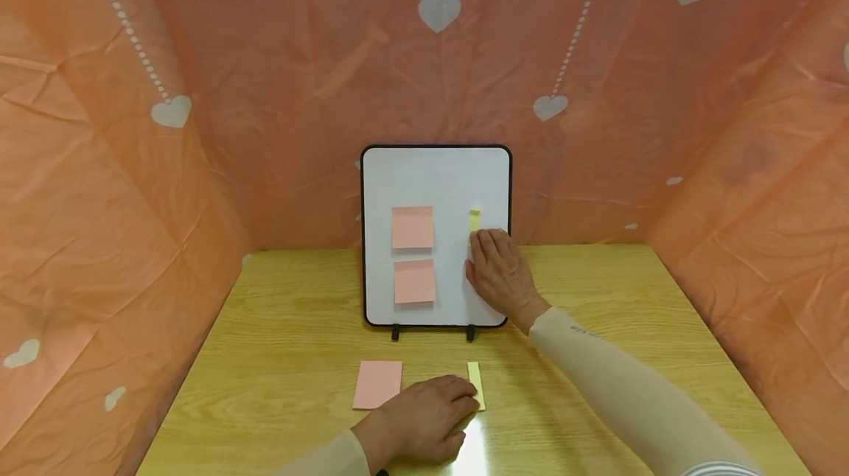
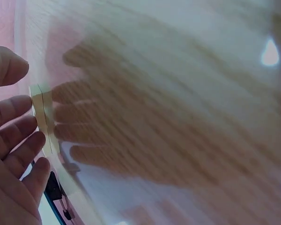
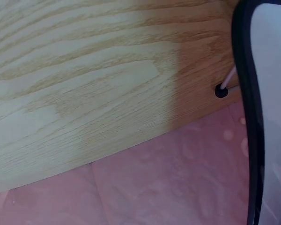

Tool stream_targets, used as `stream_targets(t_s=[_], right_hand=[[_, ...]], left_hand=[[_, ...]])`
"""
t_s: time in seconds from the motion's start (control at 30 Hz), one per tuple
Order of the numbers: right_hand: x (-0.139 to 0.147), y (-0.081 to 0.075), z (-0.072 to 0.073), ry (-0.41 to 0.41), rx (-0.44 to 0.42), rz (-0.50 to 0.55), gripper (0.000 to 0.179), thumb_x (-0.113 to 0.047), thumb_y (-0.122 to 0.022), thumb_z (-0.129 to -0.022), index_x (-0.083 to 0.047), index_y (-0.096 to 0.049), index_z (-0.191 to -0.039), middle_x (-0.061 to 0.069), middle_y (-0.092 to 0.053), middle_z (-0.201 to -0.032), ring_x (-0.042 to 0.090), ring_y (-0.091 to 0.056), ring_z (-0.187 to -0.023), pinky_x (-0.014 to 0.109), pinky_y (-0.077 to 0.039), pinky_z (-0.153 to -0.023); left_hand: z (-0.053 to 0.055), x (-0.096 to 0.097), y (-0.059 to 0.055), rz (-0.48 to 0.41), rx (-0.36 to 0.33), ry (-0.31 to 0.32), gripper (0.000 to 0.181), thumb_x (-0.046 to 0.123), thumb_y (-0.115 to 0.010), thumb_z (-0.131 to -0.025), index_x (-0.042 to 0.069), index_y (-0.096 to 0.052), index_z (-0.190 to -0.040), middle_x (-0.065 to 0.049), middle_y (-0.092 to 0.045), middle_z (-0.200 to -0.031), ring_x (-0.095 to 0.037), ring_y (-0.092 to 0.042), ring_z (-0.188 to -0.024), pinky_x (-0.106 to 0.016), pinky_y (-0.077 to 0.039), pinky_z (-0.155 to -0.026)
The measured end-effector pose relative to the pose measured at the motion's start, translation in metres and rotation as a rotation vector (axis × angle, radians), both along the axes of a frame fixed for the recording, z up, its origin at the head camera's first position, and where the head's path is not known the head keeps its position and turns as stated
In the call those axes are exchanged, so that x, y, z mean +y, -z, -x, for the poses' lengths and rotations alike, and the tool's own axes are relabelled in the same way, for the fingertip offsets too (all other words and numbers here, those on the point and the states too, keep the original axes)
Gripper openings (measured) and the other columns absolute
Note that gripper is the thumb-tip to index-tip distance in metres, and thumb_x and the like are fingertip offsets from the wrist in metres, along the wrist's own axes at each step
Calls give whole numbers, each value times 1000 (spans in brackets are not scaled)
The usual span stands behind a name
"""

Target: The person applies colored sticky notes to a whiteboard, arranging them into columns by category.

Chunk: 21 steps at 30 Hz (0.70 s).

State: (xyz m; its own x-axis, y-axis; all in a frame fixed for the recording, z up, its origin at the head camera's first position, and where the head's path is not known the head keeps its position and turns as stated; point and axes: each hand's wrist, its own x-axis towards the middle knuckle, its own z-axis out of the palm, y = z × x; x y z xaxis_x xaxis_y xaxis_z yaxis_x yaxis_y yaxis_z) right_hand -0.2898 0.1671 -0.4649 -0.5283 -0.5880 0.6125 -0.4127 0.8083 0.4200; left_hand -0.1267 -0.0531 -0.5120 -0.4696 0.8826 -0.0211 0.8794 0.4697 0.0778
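Observation:
A small whiteboard (image 1: pixel 451 181) with a black frame stands upright on the table. Two pink sticky notes (image 1: pixel 413 228) are stuck one above the other on its left half. On its right half is a narrow yellow sticky note (image 1: pixel 474 219), its lower part covered by my right hand (image 1: pixel 502 271), whose fingertips press at the board there. Below the board, my left hand (image 1: pixel 431 417) rests on the table, fingertips touching a narrow yellow sticky-note pad (image 1: pixel 473 373). In the left wrist view its fingers lie loosely against that pad (image 2: pixel 41 115). The right wrist view does not show the right hand.
A pink sticky-note pad (image 1: pixel 378 382) lies left of the yellow pad, partly behind the left hand. Black feet (image 1: pixel 396 332) support the board on the wooden table (image 1: pixel 285 358). Orange cloth (image 1: pixel 298 93) with white hearts surrounds the table at the back and sides.

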Motion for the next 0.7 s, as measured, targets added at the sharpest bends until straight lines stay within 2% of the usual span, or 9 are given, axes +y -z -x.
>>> stream_targets(t_s=[0.17,0.27,0.37,0.5,0.6,0.7], right_hand=[[0,0,-1,4,-4,-5,54,-29,-51,-107,10,-56,-142,24,-62,-130,39,-56,-121,48,-45,-115],[-1,-1,-1,-3,5,-2,54,-30,-54,-106,10,-57,-142,23,-62,-129,38,-57,-121,47,-46,-115],[0,-1,0,-13,19,6,53,-29,-57,-104,9,-58,-142,22,-63,-129,38,-58,-121,47,-46,-115],[2,0,0,-24,31,16,53,-29,-58,-104,9,-58,-141,22,-62,-130,38,-58,-123,48,-47,-116],[2,2,-1,-29,36,20,52,-28,-56,-104,9,-59,-141,22,-62,-131,38,-58,-124,48,-46,-116],[1,1,-1,-25,39,10,51,-27,-53,-105,8,-59,-142,21,-63,-132,38,-58,-125,49,-46,-117]], left_hand=[[7,-2,-2,-71,30,14,36,33,-50,-109,19,-65,-139,5,-61,-144,-11,-57,-137,-26,-45,-118],[21,-6,-14,-116,92,-7,33,28,-53,-110,16,-69,-136,2,-65,-140,-13,-60,-134,-28,-48,-116],[46,-11,-39,-121,222,-64,35,24,-60,-106,11,-69,-137,-3,-67,-141,-18,-61,-135,-32,-48,-118],[88,-16,-84,-72,383,-136,43,21,-64,-105,6,-64,-145,-9,-63,-148,-23,-56,-142,-36,-43,-122],[118,-14,-115,24,450,-158,48,21,-59,-108,5,-54,-153,-11,-54,-158,-26,-47,-151,-38,-37,-127],[143,-10,-137,158,479,-170,53,23,-49,-113,5,-41,-162,-11,-40,-168,-27,-34,-159,-41,-28,-131]])
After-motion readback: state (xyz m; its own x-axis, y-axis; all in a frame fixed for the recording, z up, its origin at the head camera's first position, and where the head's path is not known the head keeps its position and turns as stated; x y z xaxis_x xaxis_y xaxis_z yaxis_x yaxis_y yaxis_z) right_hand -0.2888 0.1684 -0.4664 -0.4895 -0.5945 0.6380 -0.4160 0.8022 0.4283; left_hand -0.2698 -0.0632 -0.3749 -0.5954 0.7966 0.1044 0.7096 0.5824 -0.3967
